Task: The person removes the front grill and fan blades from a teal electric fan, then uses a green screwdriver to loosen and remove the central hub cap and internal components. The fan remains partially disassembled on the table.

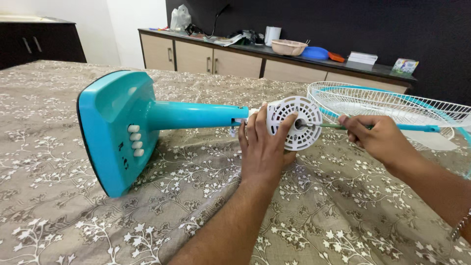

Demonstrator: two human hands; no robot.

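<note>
**Steadying the fan motor while the screwdriver works at its shaft**

On the cloth-covered table, a turquoise pedestal fan lies on its side, its square base tipped up at the left and its stem running right to the white vented motor housing. Left hand grips that housing from the near side, fingers curled over the grille face and clamped on it, thumb side toward the stem. Right hand is closed around a screwdriver with a turquoise handle, its tip meeting the centre of the housing at the shaft.

Doing this well looks like a matter of alignment: the tool should stay level and in line with the shaft, so the tip does not skid across the plastic vents. The holding hand should press the housing against the table, since the round stem could roll. A white wire fan guard rests just behind the working hand, close enough to snag a wrist. Behind, a cluttered sideboard stands along the dark wall.
</note>
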